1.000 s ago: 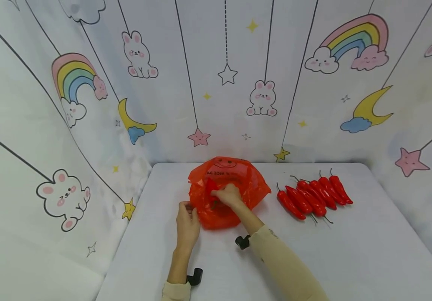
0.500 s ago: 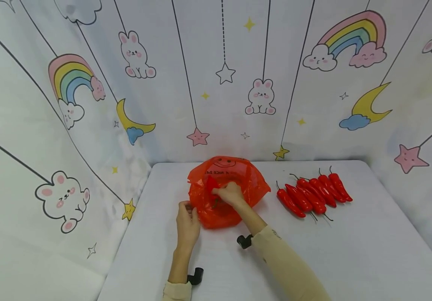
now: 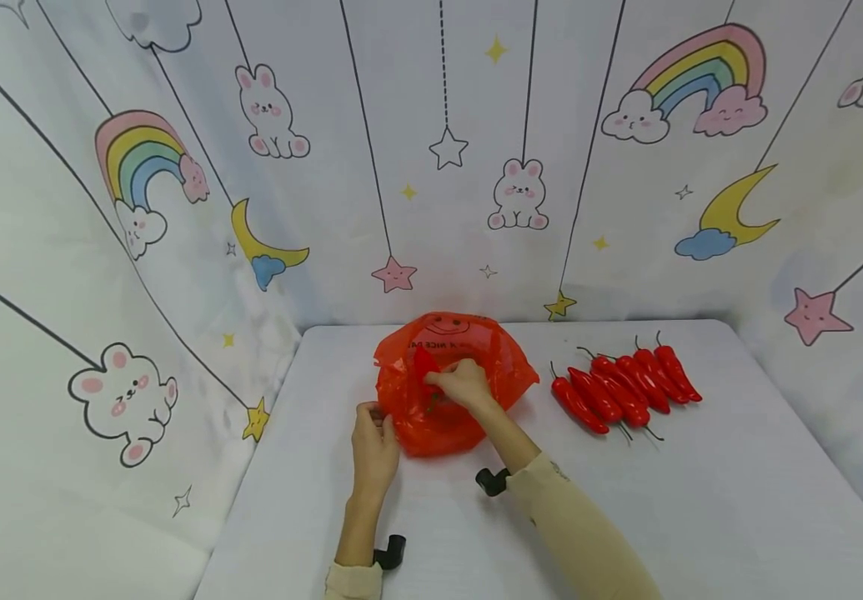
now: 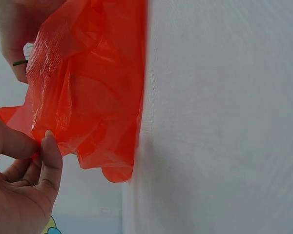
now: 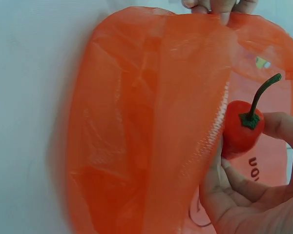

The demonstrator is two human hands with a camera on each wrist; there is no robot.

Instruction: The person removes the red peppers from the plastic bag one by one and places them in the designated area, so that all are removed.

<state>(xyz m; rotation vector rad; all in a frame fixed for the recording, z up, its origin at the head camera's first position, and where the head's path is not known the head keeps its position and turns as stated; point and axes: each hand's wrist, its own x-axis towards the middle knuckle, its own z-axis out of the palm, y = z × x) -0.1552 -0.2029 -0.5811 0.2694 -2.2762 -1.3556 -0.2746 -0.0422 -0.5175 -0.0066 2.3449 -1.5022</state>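
A red plastic bag point(image 3: 439, 437) with a printed smiley face lies spread on the table, its mouth gaping upward. At its left rim, my left hand point(image 3: 375, 446) pinches the edge of the plastic; the left wrist view shows thumb point(image 4: 14, 144) and fingers meeting on it. My right hand point(image 3: 465, 385) grips a red chili pepper point(image 5: 240, 129) at the bag's opening. In the right wrist view its green stem curves upward, and the near wall of the bag hides part of the hand. Whatever lies deeper in the bag cannot be made out.
To the right of the bag, several red chili peppers point(image 3: 579, 406) lie side by side in a slanting row on the white table point(image 3: 701, 500). A printed cloth wall point(image 3: 446, 208) stands directly behind the table's far edge.
My right hand has shifted slightly to the right and up with the chili pepper over the bag. The left hand stays on the rim. The head view has drifted a little.
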